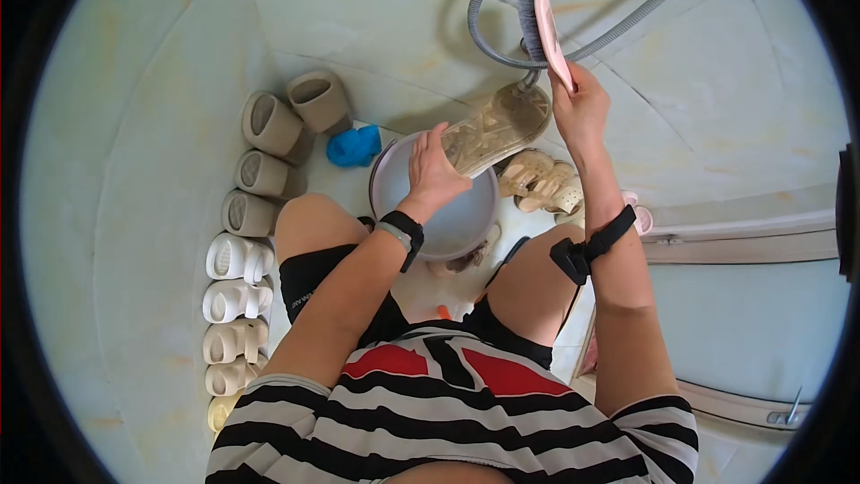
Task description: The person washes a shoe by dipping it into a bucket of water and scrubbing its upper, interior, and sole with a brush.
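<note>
My left hand is closed on one end of a beige shoe, whose patterned sole faces up. The shoe is tilted over the right side of a round, pale bucket holding cloudy liquid. My right hand grips the handle of a pink brush, raised above the far end of the shoe. The brush's grey bristles point left and are apart from the sole. My fingers partly hide the brush handle and the near end of the shoe.
Grey-brown slippers and white shoes line the left wall. A blue bundle lies behind the bucket. Beige clogs stand right of it. A grey hose loops along the back wall. A curved door track is at right.
</note>
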Action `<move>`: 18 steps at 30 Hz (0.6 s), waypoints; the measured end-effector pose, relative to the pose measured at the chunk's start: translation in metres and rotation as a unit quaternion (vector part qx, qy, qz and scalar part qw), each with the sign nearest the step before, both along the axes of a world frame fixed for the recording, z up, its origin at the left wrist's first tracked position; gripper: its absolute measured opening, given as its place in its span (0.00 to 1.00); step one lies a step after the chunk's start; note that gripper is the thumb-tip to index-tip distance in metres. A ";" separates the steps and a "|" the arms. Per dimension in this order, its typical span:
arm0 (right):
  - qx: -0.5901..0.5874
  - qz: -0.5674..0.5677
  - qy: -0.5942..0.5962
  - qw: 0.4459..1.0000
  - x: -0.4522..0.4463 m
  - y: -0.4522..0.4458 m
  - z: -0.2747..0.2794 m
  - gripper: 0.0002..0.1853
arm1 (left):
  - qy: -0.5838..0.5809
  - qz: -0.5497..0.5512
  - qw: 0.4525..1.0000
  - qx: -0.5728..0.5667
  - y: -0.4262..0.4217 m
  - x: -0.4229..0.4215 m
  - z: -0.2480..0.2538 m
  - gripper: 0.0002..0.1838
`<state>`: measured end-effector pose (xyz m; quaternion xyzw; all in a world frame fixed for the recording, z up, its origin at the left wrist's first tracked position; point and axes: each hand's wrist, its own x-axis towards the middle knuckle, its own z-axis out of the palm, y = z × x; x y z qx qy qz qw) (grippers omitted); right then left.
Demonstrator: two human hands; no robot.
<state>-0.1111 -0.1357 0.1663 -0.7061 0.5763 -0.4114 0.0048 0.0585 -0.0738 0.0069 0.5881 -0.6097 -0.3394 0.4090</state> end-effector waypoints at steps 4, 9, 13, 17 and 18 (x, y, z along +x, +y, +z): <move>-0.016 -0.020 0.010 1.000 0.007 0.003 0.001 0.11 | -0.018 0.010 1.000 0.002 0.000 0.000 0.002 0.48; -0.025 -0.035 0.020 0.999 -0.002 0.001 -0.004 0.11 | -0.042 0.023 0.999 -0.006 -0.001 0.004 0.009 0.48; -0.021 -0.024 -0.007 0.999 -0.007 0.002 -0.006 0.09 | -0.056 0.024 0.998 0.005 -0.001 0.006 0.011 0.48; 0.006 -0.039 0.011 0.999 -0.013 0.003 -0.002 0.09 | -0.067 0.029 0.997 0.014 -0.003 0.008 0.009 0.48; 0.014 -0.035 -0.004 0.999 -0.013 0.005 -0.002 0.10 | -0.071 0.030 0.997 0.014 -0.004 0.008 0.008 0.48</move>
